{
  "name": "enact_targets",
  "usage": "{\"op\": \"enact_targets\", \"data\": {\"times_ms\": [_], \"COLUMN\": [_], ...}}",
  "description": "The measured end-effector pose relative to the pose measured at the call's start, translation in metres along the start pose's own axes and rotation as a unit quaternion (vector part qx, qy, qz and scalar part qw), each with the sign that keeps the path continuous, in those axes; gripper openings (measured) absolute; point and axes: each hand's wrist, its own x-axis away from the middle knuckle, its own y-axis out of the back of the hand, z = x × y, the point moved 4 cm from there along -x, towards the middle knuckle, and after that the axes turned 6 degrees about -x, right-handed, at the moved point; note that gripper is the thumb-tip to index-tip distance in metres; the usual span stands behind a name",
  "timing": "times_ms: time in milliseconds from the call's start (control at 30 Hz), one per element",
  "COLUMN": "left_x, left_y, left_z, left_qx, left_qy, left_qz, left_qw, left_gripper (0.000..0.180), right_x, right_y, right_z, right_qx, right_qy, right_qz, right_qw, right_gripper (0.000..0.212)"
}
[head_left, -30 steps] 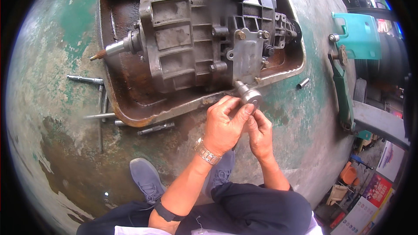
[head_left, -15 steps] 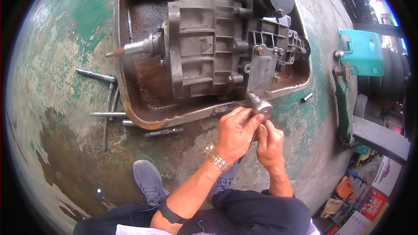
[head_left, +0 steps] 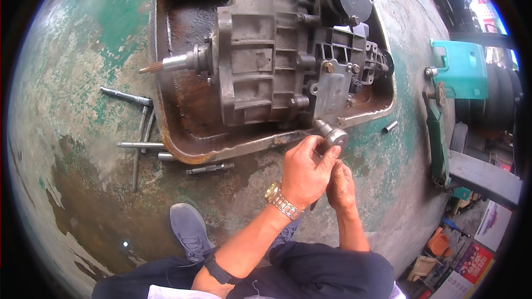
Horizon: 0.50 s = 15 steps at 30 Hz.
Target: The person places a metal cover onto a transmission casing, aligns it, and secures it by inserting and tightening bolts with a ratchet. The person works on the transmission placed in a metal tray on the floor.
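Note:
A ratchet wrench (head_left: 337, 139) with a short socket fitted to its round head is held in front of the pan. My left hand (head_left: 305, 169), with a metal watch at its wrist, is closed around the ratchet just below the head, thumb pressed on it. Close beside it, my right hand (head_left: 341, 187) has its fingers curled at the same tool; most of the handle is hidden by the hands. The socket end points toward the lower edge of a flat metal bracket (head_left: 332, 94), bolted to a gearbox (head_left: 252, 58). I cannot tell whether the socket touches anything.
The gearbox lies in a rusty metal pan (head_left: 221, 154). Left of the pan are several wrench bars (head_left: 126, 96), and an extension bar (head_left: 209, 169) lies by its front edge. A loose socket (head_left: 390, 127) rests on the floor at right, near a green jack (head_left: 438, 149).
My left hand has turned slightly and shifted right on the ratchet. The right hand has moved a little lower, its fingers more curled. The view has shifted slightly.

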Motion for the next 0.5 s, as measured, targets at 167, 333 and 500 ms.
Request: {"op": "enact_targets", "data": {"times_ms": [167, 333, 500], "left_x": [-0.007, -0.011, -0.01], "left_y": [0.001, 0.004, 0.004], "left_z": [-0.001, 0.001, 0.01], "left_qx": [-0.074, -0.07, -0.095], "left_qy": [0.014, 0.017, -0.004], "left_qz": [-0.019, -0.012, -0.02], "left_qw": [0.997, 0.997, 0.995], "left_gripper": [0.033, 0.041, 0.055], "right_x": [0.021, 0.02, -0.024], "right_y": [0.013, 0.064, 0.105], "right_z": [-0.025, -0.039, 0.065], "right_qx": [-0.021, 0.172, 0.531], "right_qy": [-0.07, -0.109, 0.231], "right_qz": [0.043, -0.023, -0.116], "right_qw": [0.996, 0.979, 0.807], "right_gripper": [0.031, 0.014, 0.015]}}
